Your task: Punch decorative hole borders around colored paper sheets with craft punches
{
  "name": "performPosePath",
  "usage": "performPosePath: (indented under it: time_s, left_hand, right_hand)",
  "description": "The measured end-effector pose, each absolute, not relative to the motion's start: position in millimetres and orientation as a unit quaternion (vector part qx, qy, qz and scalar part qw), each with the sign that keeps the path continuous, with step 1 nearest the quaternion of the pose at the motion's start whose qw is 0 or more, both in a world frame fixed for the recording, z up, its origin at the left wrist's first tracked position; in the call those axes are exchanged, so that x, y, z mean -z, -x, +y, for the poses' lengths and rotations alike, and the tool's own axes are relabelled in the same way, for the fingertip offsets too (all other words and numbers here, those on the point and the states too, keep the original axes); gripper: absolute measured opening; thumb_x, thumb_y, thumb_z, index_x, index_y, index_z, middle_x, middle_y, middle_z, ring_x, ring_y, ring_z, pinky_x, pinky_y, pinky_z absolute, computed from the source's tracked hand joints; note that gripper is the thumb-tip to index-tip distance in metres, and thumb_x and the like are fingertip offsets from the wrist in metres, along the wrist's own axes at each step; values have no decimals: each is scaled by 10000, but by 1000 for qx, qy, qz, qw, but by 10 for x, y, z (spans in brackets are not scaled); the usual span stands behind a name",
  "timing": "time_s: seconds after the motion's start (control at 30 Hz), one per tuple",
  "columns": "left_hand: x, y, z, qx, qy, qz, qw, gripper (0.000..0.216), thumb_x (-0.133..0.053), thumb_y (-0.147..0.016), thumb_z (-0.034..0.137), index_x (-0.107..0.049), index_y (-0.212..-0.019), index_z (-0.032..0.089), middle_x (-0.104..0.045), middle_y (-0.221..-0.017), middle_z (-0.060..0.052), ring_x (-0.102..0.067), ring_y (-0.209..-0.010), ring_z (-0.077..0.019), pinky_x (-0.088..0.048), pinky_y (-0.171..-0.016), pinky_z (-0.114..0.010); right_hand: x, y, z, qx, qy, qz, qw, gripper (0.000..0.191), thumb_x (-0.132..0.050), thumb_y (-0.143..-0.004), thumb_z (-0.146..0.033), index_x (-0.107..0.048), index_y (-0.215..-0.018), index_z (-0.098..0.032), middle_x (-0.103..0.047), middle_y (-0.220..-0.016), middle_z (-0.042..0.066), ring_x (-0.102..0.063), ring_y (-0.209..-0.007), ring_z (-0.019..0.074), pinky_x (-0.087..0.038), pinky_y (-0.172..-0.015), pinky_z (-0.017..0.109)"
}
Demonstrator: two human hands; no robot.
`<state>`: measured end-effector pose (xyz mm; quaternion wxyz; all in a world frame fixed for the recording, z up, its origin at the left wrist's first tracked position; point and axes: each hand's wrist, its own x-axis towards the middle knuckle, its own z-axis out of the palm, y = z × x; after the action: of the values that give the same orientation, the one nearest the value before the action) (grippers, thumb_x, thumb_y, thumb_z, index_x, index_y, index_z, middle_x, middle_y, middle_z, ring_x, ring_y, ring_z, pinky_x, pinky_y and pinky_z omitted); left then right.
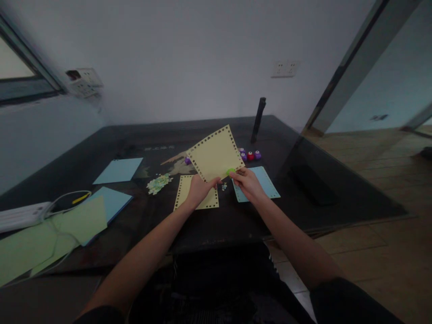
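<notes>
The yellow card (215, 153) is held up over the dark table (209, 231), raised off its surface, with a border of small dark marks along its edges. It sits askew: its long axis looks to run from eight o'clock to two o'clock, though the tilt makes the side lengths hard to judge. One corner points to one o'clock, another to nine, and the right-hand one to four.

The left hand (198, 191) pinches the card near its seven o'clock corner, thumb along the lower edge. The right hand (247, 181) is closed at the four o'clock corner, its fingers around a small green gadget (231, 172), mostly hidden. The two hands are near each other but apart.

From the held card, a second yellow sheet (208, 203) lies at seven o'clock, partly under the left hand. A blue card (268, 185) lies at about four o'clock, partly behind the right hand. Red and purple gadgets (250, 156) stand at three o'clock, and a pile of paper scraps (158, 183) lies at eight.
</notes>
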<state>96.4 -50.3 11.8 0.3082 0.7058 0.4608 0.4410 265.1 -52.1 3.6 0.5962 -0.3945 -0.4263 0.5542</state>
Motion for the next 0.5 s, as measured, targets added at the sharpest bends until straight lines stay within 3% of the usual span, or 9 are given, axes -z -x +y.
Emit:
performPosePath:
  time_s: [0.23, 0.5]
  left_hand:
    - [-93, -986, -531, -459, -687, 451, 339, 158, -623, -750, 253, -684, -663, 137, -694, -599, -24, -651, -587, -169, -519, -661, -277]
    - [-112, -989, -547, -448, -686, 465, 336, 234, -577, -787, 247, -662, -597, 141, -707, -615, -47, -662, -590, -180, -533, -679, -290]
  right_hand:
    - [-11, -2674, -496, -561, 396, -428, 588, 305, -808, -529, -311, -568, -656, -172, -509, -591, -38, -373, -460, 52, -233, -430, 243]
    - [-14, -2670, -499, -555, 398, -431, 591, 302, -799, -534, -309, -609, -719, -165, -532, -625, -33, -373, -461, 50, -240, -430, 241]
